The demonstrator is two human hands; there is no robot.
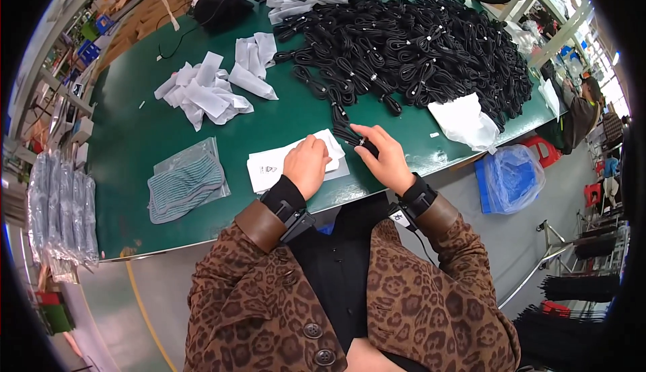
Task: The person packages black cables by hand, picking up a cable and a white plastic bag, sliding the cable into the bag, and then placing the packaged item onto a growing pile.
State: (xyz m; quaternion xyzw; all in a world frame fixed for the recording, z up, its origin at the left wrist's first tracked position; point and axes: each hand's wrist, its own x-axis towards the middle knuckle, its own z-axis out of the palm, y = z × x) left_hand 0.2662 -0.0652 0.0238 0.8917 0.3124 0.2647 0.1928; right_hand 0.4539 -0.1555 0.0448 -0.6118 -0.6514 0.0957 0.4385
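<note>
My left hand (pixel 307 167) lies over a small stack of flat white paper pieces (pixel 262 166) near the table's front edge. Its fingers are curled at the upper piece, which is lifted a little at its far corner; a dark printed mark shows on the stack. To the right, my right hand (pixel 385 158) pinches a coiled black cable (pixel 348 135) between thumb and fingers. This cable lies at the near end of a large heap of similar black cable coils (pixel 410 49).
White wrapped packets (pixel 208 92) are piled on the green table (pixel 128 190), left of the cables. Teal striped cloth pieces (pixel 185 187) lie by a clear bag at the near left. Crumpled white wrapping (pixel 464 121) sits at right. A blue bin (pixel 490 187) with clear plastic stands below.
</note>
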